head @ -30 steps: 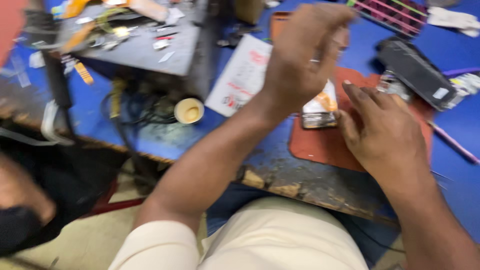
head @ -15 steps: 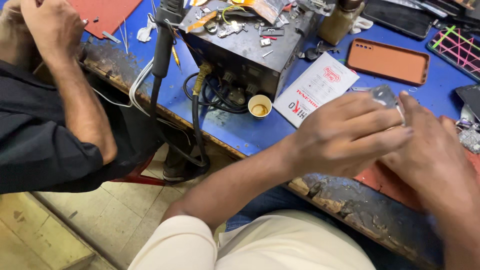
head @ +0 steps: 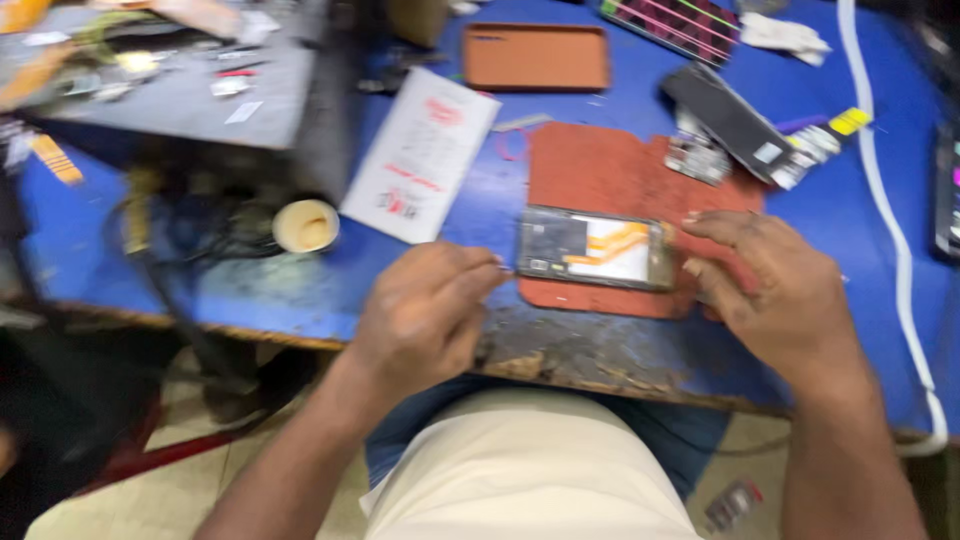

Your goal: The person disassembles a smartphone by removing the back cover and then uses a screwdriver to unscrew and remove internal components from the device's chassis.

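since half a second back, when both your hands were lifted together around the phone out over the bench edge, things have moved down: the opened phone (head: 594, 249) now lies flat on the red-brown mat (head: 610, 170), back cover off, orange flex and white inner plate facing up, near the mat's front edge. your right hand (head: 770, 290) sits at the phone's right end, fingertips touching or just beside its short edge, fingers loosely spread, not wrapped around anything. your left hand (head: 425, 320) is off the phone now, resting on the blue bench (head: 250, 290) just left of it, fingers curled narrow with thumb and forefinger pinched together toward the phone's left end; whether some small part or tool is in that pinch cannot be told, frame too blurred. so the phone is parked, not carried, and reads as steadied by the right hand only. around it: a white printed card (head: 420, 155) just left of the mat, a small cream cup (head: 305, 226) further left, an orange-brown phone case (head: 536, 57) beyond the mat, a dark phone panel (head: 728, 118) lying tilted at the mat's far right corner beside a small circuit board (head: 697, 158), and a white cable (head: 885, 200) running down the right side. grey box top left, contents blurred.
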